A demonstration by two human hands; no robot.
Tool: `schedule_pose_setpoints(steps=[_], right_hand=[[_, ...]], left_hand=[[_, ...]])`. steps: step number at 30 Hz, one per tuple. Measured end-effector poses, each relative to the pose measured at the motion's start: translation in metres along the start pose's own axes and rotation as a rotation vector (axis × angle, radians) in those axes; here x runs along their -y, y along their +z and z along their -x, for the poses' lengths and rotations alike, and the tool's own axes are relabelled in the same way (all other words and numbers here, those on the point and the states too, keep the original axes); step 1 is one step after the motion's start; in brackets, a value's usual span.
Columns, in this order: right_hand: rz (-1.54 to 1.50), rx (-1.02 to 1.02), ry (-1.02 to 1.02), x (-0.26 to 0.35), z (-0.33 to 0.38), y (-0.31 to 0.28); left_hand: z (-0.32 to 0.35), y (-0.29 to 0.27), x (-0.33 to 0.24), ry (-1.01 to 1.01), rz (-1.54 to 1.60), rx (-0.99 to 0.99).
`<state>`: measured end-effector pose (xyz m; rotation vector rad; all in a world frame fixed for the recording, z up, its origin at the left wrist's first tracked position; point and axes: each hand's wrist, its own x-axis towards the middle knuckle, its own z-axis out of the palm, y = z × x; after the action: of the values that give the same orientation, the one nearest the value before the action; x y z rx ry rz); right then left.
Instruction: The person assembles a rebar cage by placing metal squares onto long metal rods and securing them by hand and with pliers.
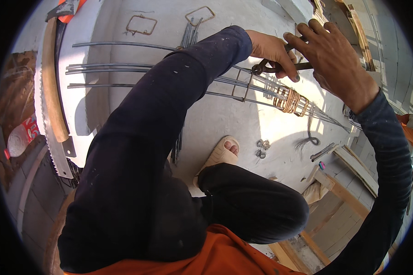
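My left hand [274,51] is closed around dark metal pincers [260,68] near the jaws, the thumb along a handle. Across from it, my right hand [337,62] grips the spread handles with bent fingers. The pincers' jaws sit at a bar of the long rebar cage [220,94], next to a rectangular stirrup [248,86]. Whether a tie wire is in the jaws cannot be made out. Further right along the bars, several rusty stirrups [291,101] are bunched together. My left forearm hides part of the cage.
Two loose stirrups [141,24] lie on the concrete floor at the far side. Wire coils [261,147] and a bundle of tie wire [313,140] rest nearer. A handsaw [62,156], a wooden-handled hammer [55,87] and a bottle [22,137] are left; timber [348,197] is right.
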<state>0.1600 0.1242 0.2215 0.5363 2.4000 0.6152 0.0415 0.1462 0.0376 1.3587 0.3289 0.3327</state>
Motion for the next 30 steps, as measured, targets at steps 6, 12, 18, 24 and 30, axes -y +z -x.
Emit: schedule_pose_setpoints(steps=[6, 12, 18, 24, 30], right_hand=[[-0.167, 0.126, 0.090, -0.010, -0.003, 0.025], [-0.539, 0.877, 0.318, -0.048, -0.062, 0.008], [-0.055, 0.188, 0.014, -0.023, -0.010, 0.021], [-0.023, -0.096, 0.100, 0.002, 0.018, 0.075], [-0.236, 0.118, 0.170, -0.011, 0.020, 0.071]], left_hand=[[0.003, -0.001, -0.001, 0.041, -0.104, -0.153], [-0.002, 0.039, 0.005, -0.033, -0.113, -0.506], [-0.008, -0.005, 0.007, -0.040, 0.057, -0.005], [0.000, -0.003, -0.012, -0.360, -0.602, -0.134], [0.037, 0.018, -0.011, -0.403, -1.199, -0.097]])
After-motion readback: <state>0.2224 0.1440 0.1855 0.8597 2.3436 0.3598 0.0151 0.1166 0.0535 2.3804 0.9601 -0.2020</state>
